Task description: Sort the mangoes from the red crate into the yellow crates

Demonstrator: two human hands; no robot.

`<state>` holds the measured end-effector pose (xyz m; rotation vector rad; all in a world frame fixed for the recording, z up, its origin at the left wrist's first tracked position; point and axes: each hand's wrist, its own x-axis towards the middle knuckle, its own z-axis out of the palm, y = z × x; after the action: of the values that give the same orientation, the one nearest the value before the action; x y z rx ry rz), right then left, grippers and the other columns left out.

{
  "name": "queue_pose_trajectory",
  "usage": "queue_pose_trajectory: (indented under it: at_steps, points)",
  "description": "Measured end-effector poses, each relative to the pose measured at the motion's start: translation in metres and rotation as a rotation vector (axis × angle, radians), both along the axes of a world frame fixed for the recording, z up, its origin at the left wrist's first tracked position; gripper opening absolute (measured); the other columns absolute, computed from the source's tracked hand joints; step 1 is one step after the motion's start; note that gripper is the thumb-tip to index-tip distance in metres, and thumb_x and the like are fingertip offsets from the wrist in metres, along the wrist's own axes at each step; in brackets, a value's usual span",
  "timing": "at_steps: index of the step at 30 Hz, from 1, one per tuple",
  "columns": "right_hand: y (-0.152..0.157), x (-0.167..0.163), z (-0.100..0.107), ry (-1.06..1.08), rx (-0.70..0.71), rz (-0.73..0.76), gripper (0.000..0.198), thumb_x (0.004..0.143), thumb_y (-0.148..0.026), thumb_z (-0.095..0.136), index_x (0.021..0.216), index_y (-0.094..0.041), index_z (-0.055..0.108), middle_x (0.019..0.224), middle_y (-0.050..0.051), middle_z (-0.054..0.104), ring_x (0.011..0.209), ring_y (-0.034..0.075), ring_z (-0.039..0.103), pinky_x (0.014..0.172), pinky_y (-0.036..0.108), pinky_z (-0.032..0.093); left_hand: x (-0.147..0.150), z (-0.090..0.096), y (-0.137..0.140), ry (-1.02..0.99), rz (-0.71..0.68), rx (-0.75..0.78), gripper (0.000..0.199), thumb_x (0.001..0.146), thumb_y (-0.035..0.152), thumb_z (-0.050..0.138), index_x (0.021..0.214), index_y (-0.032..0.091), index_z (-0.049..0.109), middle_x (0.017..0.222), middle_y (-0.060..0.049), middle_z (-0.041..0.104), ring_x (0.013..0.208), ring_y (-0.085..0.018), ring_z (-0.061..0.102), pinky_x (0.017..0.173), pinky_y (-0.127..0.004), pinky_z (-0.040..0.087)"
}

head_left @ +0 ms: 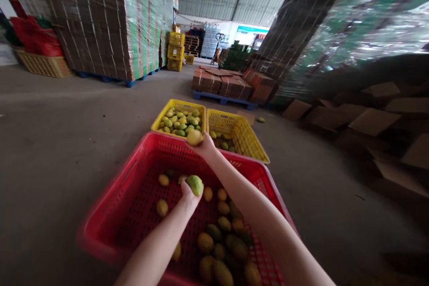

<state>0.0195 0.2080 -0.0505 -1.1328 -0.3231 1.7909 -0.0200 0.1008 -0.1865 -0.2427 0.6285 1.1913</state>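
Note:
My left hand (191, 193) is closed around a green oval fruit (195, 185), held above the floor of a large red crate (134, 178). Farther forward, at the crate's far rim, my right hand (205, 145) grips a yellow oval fruit (195, 137). Its fingers are partly hidden behind the fruit. Just beyond that hand, a yellow crate (161, 115) is heaped with yellow and green fruit. Beside it on the right, a second yellow crate (250, 136) has a few fruits at its near end. Loose fruits (219, 250) lie in the red crate, mostly on the right.
A low stack of cartons (223, 82) sits on a blue pallet (223, 99) ahead. Tall wrapped stacks (97, 22) rise on both sides. Open cardboard boxes (375, 120) are piled at right. One fruit (261, 119) lies on the floor near the second yellow crate.

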Motion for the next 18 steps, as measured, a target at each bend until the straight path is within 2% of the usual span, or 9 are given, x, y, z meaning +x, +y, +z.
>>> queue_pose_trajectory:
  at_steps: [3, 5, 7, 9, 12, 13, 15, 18]
  points:
    - [0.027, -0.038, 0.025, -0.319, 0.156, 0.060, 0.051, 0.094, -0.056, 0.032, 0.133, -0.025, 0.040, 0.126, 0.012, 0.055, 0.105, 0.025, 0.062, 0.077, 0.046, 0.056, 0.006, 0.012, -0.002, 0.025, 0.038, -0.132, 0.033, 0.086, 0.030, 0.036, 0.057, 0.022, 0.049, 0.056, -0.004, 0.056, 0.053, -0.017, 0.059, 0.056, -0.029, 0.052]
    - [0.020, -0.048, 0.023, -0.455, 0.192, 0.113, 0.054, 0.094, -0.053, 0.035, 0.139, -0.026, 0.036, 0.141, 0.012, 0.045, 0.117, 0.027, 0.055, 0.086, 0.046, 0.053, 0.005, 0.018, -0.002, 0.028, 0.051, -0.172, 0.029, 0.083, 0.029, 0.039, 0.058, 0.021, 0.051, 0.056, -0.004, 0.056, 0.052, -0.018, 0.059, 0.054, -0.030, 0.053]
    - [-0.003, -0.043, 0.009, -0.490, 0.191, 0.159, 0.051, 0.093, -0.048, 0.041, 0.138, -0.024, 0.040, 0.144, 0.012, 0.044, 0.120, 0.027, 0.053, 0.091, 0.046, 0.050, 0.003, 0.022, -0.002, 0.029, 0.070, -0.191, 0.026, 0.082, 0.027, 0.041, 0.059, 0.021, 0.050, 0.056, -0.003, 0.056, 0.053, -0.017, 0.059, 0.055, -0.029, 0.053]
    - [-0.033, -0.022, -0.012, -0.518, 0.186, 0.215, 0.047, 0.091, -0.045, 0.047, 0.132, -0.022, 0.048, 0.138, 0.012, 0.052, 0.116, 0.026, 0.057, 0.092, 0.043, 0.050, 0.001, 0.021, -0.002, 0.036, 0.074, -0.202, 0.025, 0.084, 0.027, 0.041, 0.061, 0.021, 0.050, 0.057, -0.002, 0.056, 0.053, -0.015, 0.059, 0.056, -0.027, 0.053]
    - [-0.072, 0.032, -0.043, -0.603, 0.190, 0.261, 0.041, 0.090, -0.041, 0.048, 0.126, -0.022, 0.054, 0.131, 0.011, 0.059, 0.109, 0.022, 0.062, 0.089, 0.038, 0.050, 0.002, 0.017, -0.004, 0.062, 0.022, -0.201, 0.026, 0.088, 0.031, 0.038, 0.067, 0.021, 0.051, 0.059, -0.001, 0.057, 0.054, -0.014, 0.060, 0.057, -0.026, 0.054]
    - [-0.081, 0.053, -0.053, -0.764, 0.239, 0.303, 0.041, 0.092, -0.040, 0.044, 0.130, -0.024, 0.051, 0.129, 0.010, 0.060, 0.105, 0.020, 0.064, 0.086, 0.035, 0.051, 0.003, 0.014, -0.005, 0.077, -0.007, -0.191, 0.026, 0.089, 0.033, 0.038, 0.070, 0.021, 0.052, 0.061, -0.001, 0.058, 0.055, -0.014, 0.061, 0.057, -0.026, 0.054]
    - [-0.097, 0.093, -0.071, -1.264, 0.333, 0.393, 0.043, 0.094, -0.035, 0.037, 0.133, -0.025, 0.049, 0.122, 0.008, 0.065, 0.104, 0.018, 0.065, 0.088, 0.033, 0.051, 0.007, 0.007, -0.008, 0.116, -0.074, -0.162, 0.026, 0.089, 0.037, 0.038, 0.075, 0.021, 0.053, 0.065, -0.001, 0.061, 0.058, -0.014, 0.063, 0.059, -0.026, 0.054]
    - [-0.117, 0.135, -0.093, -1.531, 0.335, 0.463, 0.043, 0.089, -0.024, 0.042, 0.131, -0.018, 0.053, 0.120, 0.012, 0.066, 0.116, 0.023, 0.059, 0.101, 0.036, 0.042, 0.013, -0.008, -0.016, 0.182, -0.229, -0.114, 0.030, 0.087, 0.043, 0.038, 0.078, 0.019, 0.054, 0.066, -0.002, 0.062, 0.058, -0.015, 0.064, 0.053, -0.025, 0.053]
